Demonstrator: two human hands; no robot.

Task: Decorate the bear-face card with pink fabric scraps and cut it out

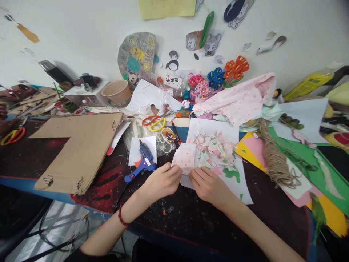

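Observation:
A small pink spotted piece [184, 157] is held between my two hands at the front edge of a white sheet. My left hand [167, 179] pinches its lower left side, with the fingers closed. On its lower right corner my right hand [207, 185] is closed, fingertips bent against it. Just behind and to the right, pink, green and white scraps [215, 145] lie heaped on the white sheet [245, 182]. A blue glue gun [143, 163] rests on a white square to the left of my hands.
Cut cardboard [79, 145] covers the left side. Red and yellow scissors [154, 122] lie behind the glue gun. Pink spotted cloth [237, 102] sits at the back, near bead flowers [201, 85]. Twine [275, 160] lies on coloured sheets at the right. Another person's hand [3, 122] shows far left.

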